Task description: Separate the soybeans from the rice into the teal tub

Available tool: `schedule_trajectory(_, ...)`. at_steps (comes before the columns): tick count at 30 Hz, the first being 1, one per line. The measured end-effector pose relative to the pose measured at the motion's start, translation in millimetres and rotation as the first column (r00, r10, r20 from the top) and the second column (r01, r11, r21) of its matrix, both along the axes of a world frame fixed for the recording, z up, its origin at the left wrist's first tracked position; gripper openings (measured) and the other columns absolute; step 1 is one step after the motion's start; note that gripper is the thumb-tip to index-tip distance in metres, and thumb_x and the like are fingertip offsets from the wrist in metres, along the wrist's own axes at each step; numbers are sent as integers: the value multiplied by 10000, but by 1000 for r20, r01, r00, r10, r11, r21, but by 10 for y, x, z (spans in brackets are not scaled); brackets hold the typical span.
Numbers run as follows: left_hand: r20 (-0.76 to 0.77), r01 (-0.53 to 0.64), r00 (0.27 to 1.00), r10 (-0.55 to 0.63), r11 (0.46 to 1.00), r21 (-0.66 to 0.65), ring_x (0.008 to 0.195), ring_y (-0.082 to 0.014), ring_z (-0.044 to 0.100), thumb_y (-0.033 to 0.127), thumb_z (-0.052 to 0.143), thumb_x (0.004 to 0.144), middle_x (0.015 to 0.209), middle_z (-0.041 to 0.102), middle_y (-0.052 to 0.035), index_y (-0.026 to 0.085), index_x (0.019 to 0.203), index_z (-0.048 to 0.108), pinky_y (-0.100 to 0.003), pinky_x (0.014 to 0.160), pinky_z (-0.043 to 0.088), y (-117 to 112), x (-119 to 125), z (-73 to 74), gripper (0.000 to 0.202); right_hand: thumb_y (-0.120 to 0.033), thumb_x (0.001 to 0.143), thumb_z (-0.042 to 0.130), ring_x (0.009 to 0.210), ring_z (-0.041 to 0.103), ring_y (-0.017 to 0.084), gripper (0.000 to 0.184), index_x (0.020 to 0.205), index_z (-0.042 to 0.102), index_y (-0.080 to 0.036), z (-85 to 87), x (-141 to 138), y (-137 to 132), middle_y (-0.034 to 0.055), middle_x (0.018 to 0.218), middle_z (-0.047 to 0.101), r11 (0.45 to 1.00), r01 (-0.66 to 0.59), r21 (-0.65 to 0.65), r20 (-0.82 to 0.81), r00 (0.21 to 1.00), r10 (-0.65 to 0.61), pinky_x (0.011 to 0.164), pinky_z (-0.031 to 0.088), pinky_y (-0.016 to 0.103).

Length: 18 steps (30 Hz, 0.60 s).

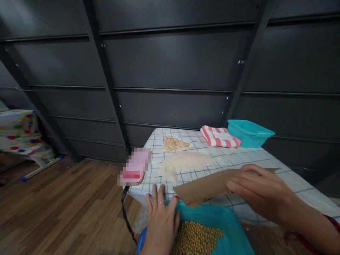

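My right hand (255,187) grips a flat piece of brown cardboard (204,186), held slanted over the table's front edge. Below it is a teal basin (228,219) with round yellowish beans (198,237) inside. My left hand (162,216) rests over the basin's left rim with its fingers stretched toward the table edge. A spread of white grains like rice (186,161) lies on the checked cloth beyond the cardboard. Behind that sits a smaller heap of yellow kernels (172,143) mixed with pale grains.
On the white checked tablecloth (276,159), a folded red-and-white striped towel (220,136) lies beside another teal basin (248,132). A pink, partly pixelated object (135,166) lies at the left edge, with a black strap (124,209) hanging down. A dark panelled wall (172,63) stands behind.
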<state>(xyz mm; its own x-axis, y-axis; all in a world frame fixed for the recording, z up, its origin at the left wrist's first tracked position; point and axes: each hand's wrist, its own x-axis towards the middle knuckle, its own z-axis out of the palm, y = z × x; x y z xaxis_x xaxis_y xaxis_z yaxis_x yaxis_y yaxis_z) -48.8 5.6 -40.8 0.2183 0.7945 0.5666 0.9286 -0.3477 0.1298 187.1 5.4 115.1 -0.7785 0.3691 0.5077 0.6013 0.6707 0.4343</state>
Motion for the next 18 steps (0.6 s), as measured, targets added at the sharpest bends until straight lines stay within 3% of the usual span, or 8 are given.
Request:
schedule_trajectory(5,-6,11,1000,-11,999,-41,1241,-404,236,91,479,706,1220,426,-106,246,929,565,-647,881,325,-11,-3,82,285,-34,817,353,602,503,115,241,812,563,-152,-164,-176,163,-5,651,606,993,-7,116,56,998,0,659,391,296)
schedule_trajectory(10,1,16,1000,-16,1000,-17,1223,-420,240,78,465,703,1217,374,-121,237,936,555,-650,877,319,-2,6,89,296,-19,797,409,664,539,133,194,853,575,-104,-213,-226,395,31,678,625,984,-43,173,45,998,36,675,405,307)
schedule_trajectory(14,8,25,1000,-25,1000,8,1222,-426,230,88,451,714,1239,316,-124,241,960,531,-653,884,307,-5,4,44,300,15,784,384,657,536,138,236,885,552,-117,-117,-143,439,45,712,636,984,-33,174,26,999,29,671,417,321)
schedule_trajectory(18,5,28,1000,-28,1000,-3,1203,-445,258,78,443,713,1219,307,-131,240,942,541,-657,870,318,-15,2,43,296,59,747,379,699,542,149,296,926,518,-130,113,125,311,66,761,647,986,-42,162,22,999,39,706,423,338)
